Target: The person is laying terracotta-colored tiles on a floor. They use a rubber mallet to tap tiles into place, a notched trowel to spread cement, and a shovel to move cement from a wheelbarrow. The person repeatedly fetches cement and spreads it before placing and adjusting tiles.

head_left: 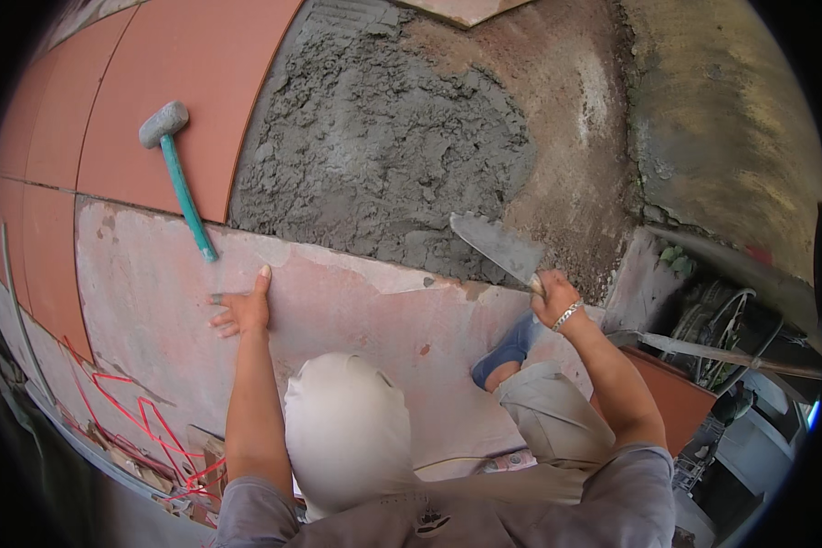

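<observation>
My right hand (555,298) is closed round the handle of a trowel (498,245). The grey blade points up and left, lying at the lower right edge of a bed of wet mortar (384,151). My left hand (245,308) rests with fingers spread on the pale, worn floor (356,315), holding nothing. Beyond it lies a mallet with a grey head (163,124) and a green handle (183,196). Its head is on a large terracotta tile (187,82), while the handle's end reaches over the pale floor.
More terracotta tiles (50,247) cover the left side. Red plastic strapping (146,416) and cardboard scraps lie at lower left. A rough wall (721,128) stands at right. Below it are a tile on edge (667,397) and a wheel (721,333). My shoe (505,352) is near the trowel.
</observation>
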Demonstrator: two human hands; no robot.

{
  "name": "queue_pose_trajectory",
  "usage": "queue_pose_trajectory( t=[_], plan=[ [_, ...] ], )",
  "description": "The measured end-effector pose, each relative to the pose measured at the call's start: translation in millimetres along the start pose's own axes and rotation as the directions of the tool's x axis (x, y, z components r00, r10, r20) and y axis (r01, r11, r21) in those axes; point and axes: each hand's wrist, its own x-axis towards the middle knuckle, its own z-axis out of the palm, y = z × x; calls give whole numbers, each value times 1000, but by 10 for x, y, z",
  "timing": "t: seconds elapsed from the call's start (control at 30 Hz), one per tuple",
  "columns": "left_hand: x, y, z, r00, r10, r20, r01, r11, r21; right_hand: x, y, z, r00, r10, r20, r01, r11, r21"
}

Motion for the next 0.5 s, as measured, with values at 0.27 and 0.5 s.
queue_pose_trajectory(
  t=[0.27, 0.5],
  plan=[
    [-97, 45, -56, 999, -33, 13, 33, 999, 3, 497, -1022, 234, 987, 80, 139, -80, 997, -4],
    [-91, 41, -52, 999, -37, 24, 37, 999, 5, 1092, -302, -175, 948, 312, -61, -317, 942, -111]
  ],
)
